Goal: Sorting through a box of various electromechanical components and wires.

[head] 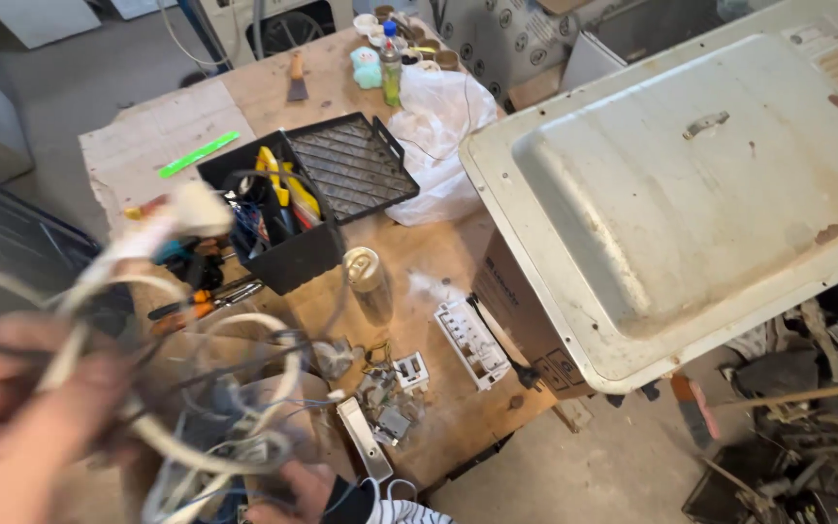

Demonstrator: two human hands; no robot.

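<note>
You are standing over a messy wooden bench [419,262] in a workshop with a grey floor. Your left hand [21,417], big and blurry at the near left, is closed around a bunch of white cable [147,291]. The cable loops down in front of you, and its white plug [196,209] sticks up above your hand. Your right hand [303,490] is low at the near edge, touching the tangle of thin wires [235,437]; you cannot tell if it is gripping. Just past the cable sit a black tool tray [293,204] and a metal can [366,277]. A big white metal box [691,194] lies on the right.
</note>
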